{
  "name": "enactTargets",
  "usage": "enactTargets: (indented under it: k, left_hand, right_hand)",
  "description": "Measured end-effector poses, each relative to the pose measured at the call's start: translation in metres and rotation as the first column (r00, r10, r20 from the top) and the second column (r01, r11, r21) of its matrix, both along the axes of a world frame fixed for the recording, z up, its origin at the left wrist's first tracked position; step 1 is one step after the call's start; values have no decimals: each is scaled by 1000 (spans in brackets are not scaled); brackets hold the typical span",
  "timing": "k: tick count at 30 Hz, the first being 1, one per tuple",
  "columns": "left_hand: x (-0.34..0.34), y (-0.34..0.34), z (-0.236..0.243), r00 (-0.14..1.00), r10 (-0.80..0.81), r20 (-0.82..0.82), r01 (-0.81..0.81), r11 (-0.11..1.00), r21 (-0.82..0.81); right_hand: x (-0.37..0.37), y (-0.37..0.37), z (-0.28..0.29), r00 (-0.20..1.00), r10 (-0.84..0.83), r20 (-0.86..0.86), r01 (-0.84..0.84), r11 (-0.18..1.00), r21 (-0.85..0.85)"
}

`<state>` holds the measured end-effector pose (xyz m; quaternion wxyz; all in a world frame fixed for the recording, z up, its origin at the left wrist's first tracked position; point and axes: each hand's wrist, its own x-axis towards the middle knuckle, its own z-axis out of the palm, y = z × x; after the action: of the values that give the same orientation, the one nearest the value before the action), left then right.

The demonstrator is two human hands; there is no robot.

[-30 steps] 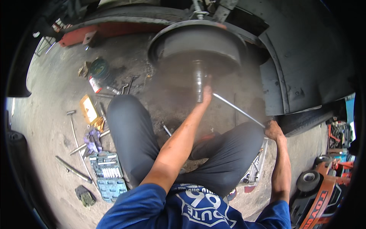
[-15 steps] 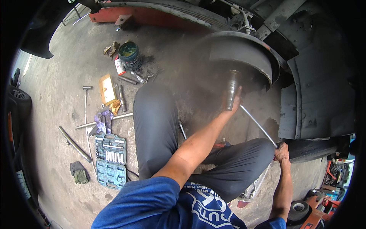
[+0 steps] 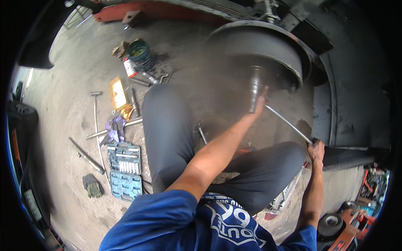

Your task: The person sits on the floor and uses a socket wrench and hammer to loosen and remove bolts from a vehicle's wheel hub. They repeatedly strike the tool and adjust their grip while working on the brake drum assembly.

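Observation:
A long-handled socket wrench (image 3: 289,122) runs from a stepped metal cylinder (image 3: 254,90) out to the right. My right hand (image 3: 317,151) is closed round the dark grip at its outer end. My left hand (image 3: 260,102) is at the wrench's head end, against the cylinder, with its fingers partly hidden behind it. The cylinder stands out from the middle of a big grey brake drum (image 3: 264,46), under the vehicle's body. Dark blur around the drum hides the exact joint between cylinder and hub.
On the floor to my left lie an open teal socket case (image 3: 124,184), dark gloves (image 3: 92,186), a purple rag (image 3: 115,127), a yellow box (image 3: 119,94) and metal bars (image 3: 86,155). A grease bucket (image 3: 140,54) stands farther off. A red floor jack (image 3: 347,234) is at lower right.
The wrench's handle has swung away from me, my right hand moving up with it. My left hand stays at the head end. The whole view has shifted slightly.

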<state>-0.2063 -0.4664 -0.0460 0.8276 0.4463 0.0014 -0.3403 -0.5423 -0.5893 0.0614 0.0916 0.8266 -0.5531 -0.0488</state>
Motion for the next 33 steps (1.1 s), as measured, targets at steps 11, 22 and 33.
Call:
enactTargets:
  k: [11, 22, 33]
  left_hand:
    - [5, 21, 22, 970, -220, -105, 227, 972, 61]
    - [11, 26, 37, 972, -224, -69, 231, 963, 135]
    - [14, 24, 22, 973, -226, -46, 229, 971, 71]
  right_hand:
    - [7, 3, -95, -539, -228, 811, 76, 946, 317]
    - [-4, 53, -57, -987, -160, -12, -154, 929, 336]
    - [15, 75, 24, -923, -194, 333, -143, 975, 171]
